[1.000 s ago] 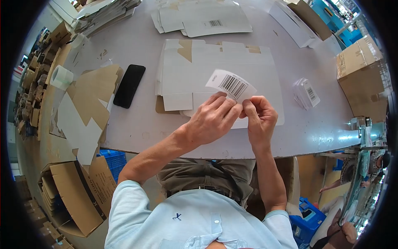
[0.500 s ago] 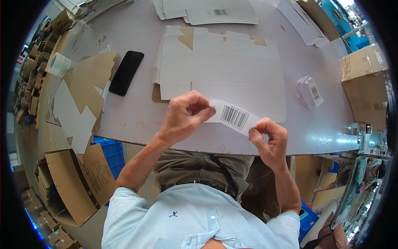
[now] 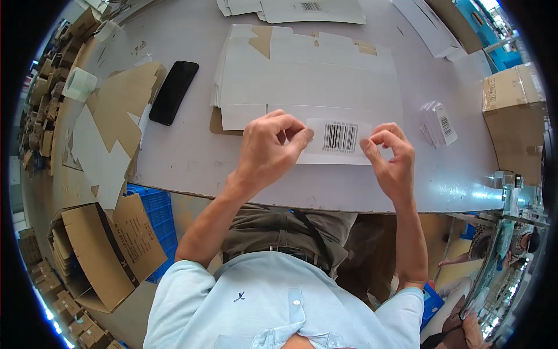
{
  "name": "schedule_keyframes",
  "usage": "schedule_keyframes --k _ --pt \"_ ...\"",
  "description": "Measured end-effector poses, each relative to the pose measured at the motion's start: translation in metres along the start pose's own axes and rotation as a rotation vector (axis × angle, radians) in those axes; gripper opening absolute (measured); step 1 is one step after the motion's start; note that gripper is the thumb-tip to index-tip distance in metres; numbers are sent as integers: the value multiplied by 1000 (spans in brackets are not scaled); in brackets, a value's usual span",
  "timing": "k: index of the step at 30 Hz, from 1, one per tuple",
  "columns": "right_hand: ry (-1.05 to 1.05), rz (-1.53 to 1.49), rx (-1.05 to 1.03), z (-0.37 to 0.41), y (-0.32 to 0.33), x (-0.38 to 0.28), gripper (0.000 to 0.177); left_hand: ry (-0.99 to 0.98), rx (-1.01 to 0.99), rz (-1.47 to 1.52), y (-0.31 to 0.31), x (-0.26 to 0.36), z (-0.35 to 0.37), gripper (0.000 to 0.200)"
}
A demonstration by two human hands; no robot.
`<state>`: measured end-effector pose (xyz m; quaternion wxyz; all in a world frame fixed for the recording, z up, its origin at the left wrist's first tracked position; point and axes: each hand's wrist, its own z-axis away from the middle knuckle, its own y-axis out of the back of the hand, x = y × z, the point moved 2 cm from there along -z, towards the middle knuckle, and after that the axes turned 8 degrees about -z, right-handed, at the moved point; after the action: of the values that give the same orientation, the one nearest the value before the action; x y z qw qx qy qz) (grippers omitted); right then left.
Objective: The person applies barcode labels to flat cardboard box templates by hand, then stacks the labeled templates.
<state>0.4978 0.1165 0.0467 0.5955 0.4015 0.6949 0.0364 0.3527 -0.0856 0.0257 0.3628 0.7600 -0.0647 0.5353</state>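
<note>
Wht label [image 3: 339, 142], blk barcode [image 3: 340, 137]

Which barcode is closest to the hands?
The one on the white label held between the left hand and right hand. The others are farther away, on the label pile at right and the flat cardboard at top.

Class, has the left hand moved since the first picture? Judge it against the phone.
Yes. The left hand has moved to the left, closer to the phone than before.
</note>
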Motion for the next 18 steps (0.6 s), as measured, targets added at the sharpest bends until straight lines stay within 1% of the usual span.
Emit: schedule_keyframes --k 2,3,4,5,6,8,12,18 --pt "-28 9 -12 -10 -4 10 26 40 4 -84 -4 -4 -8 12" --pt "-60 18 -27 -12 -7 15 26 42 5 -84 -9 -8 -10 12" --pt "-60 19 -28 -14 -10 18 26 9 35 -169 -13 -11 -12 13" --pt "-83 83 -31 -15 -13 19 26 -22 66 -254 -16 -12 -12 14" --pt "-106 147 -33 -17 -17 22 26 -22 66 -253 -19 -12 -13 14" --pt "-104 183 -32 -18 -21 28 27 -8 68 -371 -23 -12 -13 15" --pt "-100 257 -20 -20 -25 30 29 8 57 -440 -28 -12 -13 15" --pt "-78 355 -23 -18 -30 30 29 -67 119 -536 -35 -13 -12 14"
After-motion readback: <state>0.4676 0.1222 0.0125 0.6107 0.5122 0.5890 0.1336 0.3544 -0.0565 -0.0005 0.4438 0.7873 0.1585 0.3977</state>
